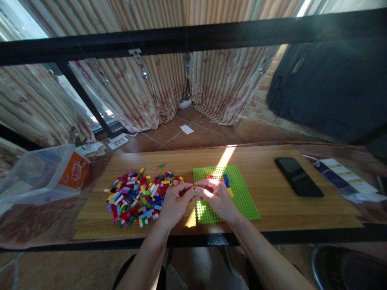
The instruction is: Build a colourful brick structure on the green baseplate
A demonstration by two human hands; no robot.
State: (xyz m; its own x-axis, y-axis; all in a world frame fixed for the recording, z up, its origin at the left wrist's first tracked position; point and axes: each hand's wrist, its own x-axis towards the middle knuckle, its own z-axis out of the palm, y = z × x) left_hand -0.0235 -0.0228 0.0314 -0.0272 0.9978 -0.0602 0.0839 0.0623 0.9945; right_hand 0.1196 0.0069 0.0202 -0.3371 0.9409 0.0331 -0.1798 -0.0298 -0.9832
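Observation:
My left hand [179,201] and my right hand [218,198] meet fingertip to fingertip over the left edge of a green studded baseplate [242,201]. Both are closed in a pinch around tiny toy bricks [193,187], where orange and a bit of green show; the fingers cover most of them. Behind my right hand, red bricks [212,177], a blue brick [226,180] and a yellow brick [230,192] sit on the baseplate, partly hidden. To the left of my left hand spreads a pile of mixed-colour toy bricks [130,197].
A black phone [298,176] lies on the right of the wooden table [263,161], with printed papers [347,177] beyond it. A clear plastic bin [42,169] with an orange label stands at the left. Loose green bricks [161,165] lie behind the pile.

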